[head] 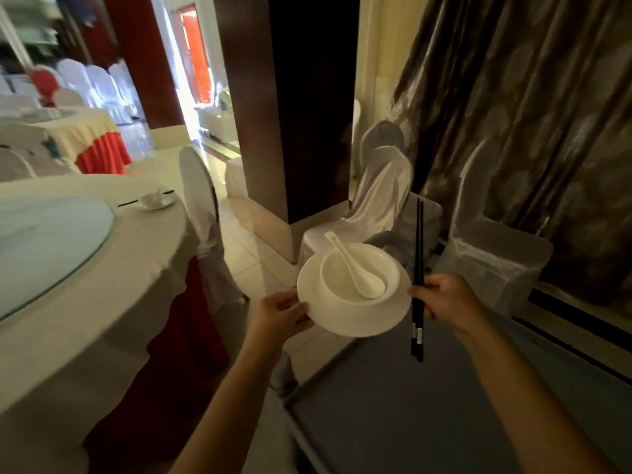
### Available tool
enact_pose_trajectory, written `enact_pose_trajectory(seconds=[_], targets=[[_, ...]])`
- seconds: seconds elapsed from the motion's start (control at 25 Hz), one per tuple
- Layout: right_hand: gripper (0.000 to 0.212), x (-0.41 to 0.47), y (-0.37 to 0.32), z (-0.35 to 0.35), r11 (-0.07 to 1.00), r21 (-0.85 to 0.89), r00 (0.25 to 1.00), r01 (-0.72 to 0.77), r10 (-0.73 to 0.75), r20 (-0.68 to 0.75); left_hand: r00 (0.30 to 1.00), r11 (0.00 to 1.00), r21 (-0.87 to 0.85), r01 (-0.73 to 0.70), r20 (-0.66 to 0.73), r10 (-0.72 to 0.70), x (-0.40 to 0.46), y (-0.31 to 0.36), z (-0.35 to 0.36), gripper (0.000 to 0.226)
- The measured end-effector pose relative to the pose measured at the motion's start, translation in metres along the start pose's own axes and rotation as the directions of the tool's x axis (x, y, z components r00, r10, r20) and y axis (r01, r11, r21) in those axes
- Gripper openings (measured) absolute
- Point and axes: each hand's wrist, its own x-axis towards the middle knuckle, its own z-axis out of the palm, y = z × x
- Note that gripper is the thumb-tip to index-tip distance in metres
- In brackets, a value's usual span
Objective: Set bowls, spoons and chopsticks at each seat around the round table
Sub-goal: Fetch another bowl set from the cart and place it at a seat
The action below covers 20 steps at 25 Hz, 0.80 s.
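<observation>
1. Left hand (pixel 278 314) gripping the left rim of a white plate (pixel 345 316), thumb on top, fingers curled underneath. Plate up in the air, to the right of the round table (pixel 102 302), not touching it.
2. Bowl (pixel 342 268) sitting on the plate, roughly centred, tipped a bit toward the camera along with the plate.
3. Spoon (pixel 355 268) lying inside the bowl, scoop end down near the bowl's right side, handle poking out over the far rim.
4. Right hand (pixel 444 299) clenched round a pair of black chopsticks (pixel 418 254), just right of the plate. Sticks nearly upright, held together, tips pointing up, lower ends hanging below the hand.
5. Grey cart top (pixel 410 415) right below the plate and both forearms.
6. On the far edge of the table: one setting (pixel 155 200) already laid, white dish with a spoon in it and dark chopsticks alongside. Bit blurry, so no finer detail.
7. Glass turntable (pixel 44 241) in the middle of the table, cream cloth over a red skirt.
8. White-covered chair (pixel 200 200) pushed up against the table's right side, between table and plate.
9. Two more covered chairs (pixel 383 186) beyond the plate, in front of a dark pillar (pixel 290 97) and brown curtains (pixel 530 114).
10. Another dressed table (pixel 85 138) far behind the round one, with white chairs around it.
</observation>
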Motion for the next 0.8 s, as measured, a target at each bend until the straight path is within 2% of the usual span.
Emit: enact_pose_trajectory(seconds=[0.12,0.24,0.4,0.48,0.6,0.8], targets=[[0.019,-0.026,-0.036,0.042,0.997,0.018,0.990,0.071,-0.073,0.119,0.993,0.999,-0.038,-0.035,-0.118,0.031,-0.037,0.004,-0.065,0.017],[0.008,-0.069,-0.067,0.099,0.988,0.026,0.959,0.155,-0.156,0.236,0.974,0.992,-0.095,-0.085,-0.219,0.063,-0.086,-0.004,-0.137,0.019],[0.008,-0.141,-0.097,0.178,0.973,0.018,0.915,0.228,-0.221,0.339,0.936,0.981,-0.178,-0.078,-0.352,0.010,-0.164,-0.021,-0.230,0.015],[0.012,-0.183,-0.110,0.222,0.962,0.005,0.868,0.274,-0.249,0.429,0.900,0.978,-0.188,-0.096,-0.435,0.005,-0.210,-0.032,-0.280,0.016],[0.014,-0.250,-0.131,0.287,0.944,0.032,0.776,0.327,-0.288,0.561,0.823,0.977,-0.176,-0.116,-0.568,-0.005,-0.281,-0.049,-0.350,0.017],[0.016,-0.352,-0.179,0.381,0.928,0.086,0.603,0.363,-0.305,0.737,0.641,0.976,-0.181,-0.117,-0.764,-0.065,-0.384,-0.070,-0.440,0.017]])
